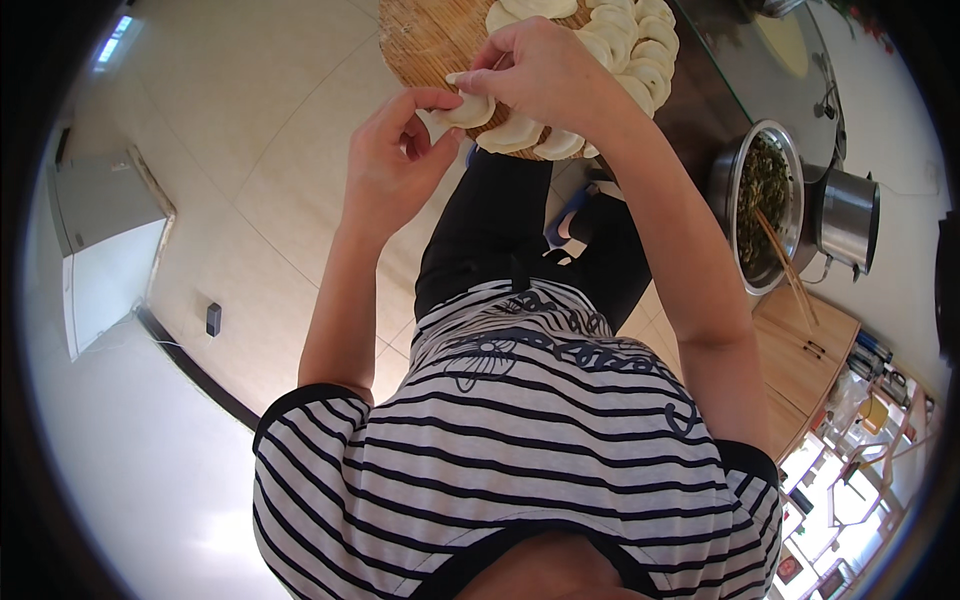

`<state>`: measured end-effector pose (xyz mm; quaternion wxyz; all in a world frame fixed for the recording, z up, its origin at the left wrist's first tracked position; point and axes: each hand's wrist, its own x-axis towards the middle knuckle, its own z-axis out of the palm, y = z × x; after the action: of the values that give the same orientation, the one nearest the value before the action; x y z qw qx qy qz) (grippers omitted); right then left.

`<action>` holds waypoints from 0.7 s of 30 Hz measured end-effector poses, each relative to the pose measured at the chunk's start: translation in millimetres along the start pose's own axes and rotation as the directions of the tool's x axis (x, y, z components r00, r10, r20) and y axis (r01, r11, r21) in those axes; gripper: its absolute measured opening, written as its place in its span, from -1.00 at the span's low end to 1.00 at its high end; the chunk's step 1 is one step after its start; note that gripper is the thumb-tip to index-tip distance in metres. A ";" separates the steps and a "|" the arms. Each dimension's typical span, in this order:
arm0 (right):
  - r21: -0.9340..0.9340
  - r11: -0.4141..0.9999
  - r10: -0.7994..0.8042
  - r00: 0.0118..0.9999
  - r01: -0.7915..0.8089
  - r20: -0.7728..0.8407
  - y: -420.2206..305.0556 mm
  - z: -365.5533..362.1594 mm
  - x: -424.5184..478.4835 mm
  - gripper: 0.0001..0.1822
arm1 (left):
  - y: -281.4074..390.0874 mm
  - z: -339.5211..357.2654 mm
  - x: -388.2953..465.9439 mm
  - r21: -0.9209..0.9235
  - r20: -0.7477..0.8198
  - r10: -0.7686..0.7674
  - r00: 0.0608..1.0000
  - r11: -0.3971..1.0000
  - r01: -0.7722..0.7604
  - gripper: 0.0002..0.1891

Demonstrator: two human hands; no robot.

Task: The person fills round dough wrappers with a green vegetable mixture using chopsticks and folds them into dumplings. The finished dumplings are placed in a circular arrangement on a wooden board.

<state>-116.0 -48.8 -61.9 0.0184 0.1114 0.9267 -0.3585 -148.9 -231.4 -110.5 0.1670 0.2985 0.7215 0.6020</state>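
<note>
A pale folded dough dumpling (469, 111) is between my two hands, over the near left edge of a round wooden board (424, 37). My left hand (397, 150) pinches its left end between thumb and forefinger. The thumb and forefinger of my right hand (540, 75) are at its upper edge, by a small raised flap of dough. Several folded dumplings (652, 64) lie in overlapping curved rows on the right of the board, and more (510, 133) line its near edge. Flat dough pieces (536, 7) lie at the top, partly cut off by the frame.
Right of the board, a steel bowl (796, 202) of chopped green filling holds wooden chopsticks (784, 259). Beside it stands a steel pot (847, 217) on a dark, glass-edged table (697, 90). A wooden cabinet (802, 337) is at the right, a white appliance (112, 255) at the far left.
</note>
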 end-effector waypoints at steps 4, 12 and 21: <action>0.003 0.999 0.050 0.999 -0.050 0.010 -0.2 -1.9 -4.1 -0.68 | 2.4 4.1 -1.4 -0.012 0.016 -0.012 1.000 1.000 0.012 -0.75; 0.155 0.988 0.071 0.954 -0.026 -0.292 -1.9 -38.1 -31.0 -0.64 | 1.9 -11.0 4.5 -0.056 0.003 0.017 1.000 0.998 -0.017 -0.67; 0.483 0.866 0.313 0.891 -0.127 -0.328 9.1 -57.1 -118.8 -0.82 | 18.7 11.4 86.2 0.202 -0.033 0.144 0.989 0.970 -0.134 -0.79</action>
<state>4.4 -27.1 -12.0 -0.1538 0.2897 0.7835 -0.5278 -203.8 -166.3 -84.6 0.0763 0.3491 0.7592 0.5439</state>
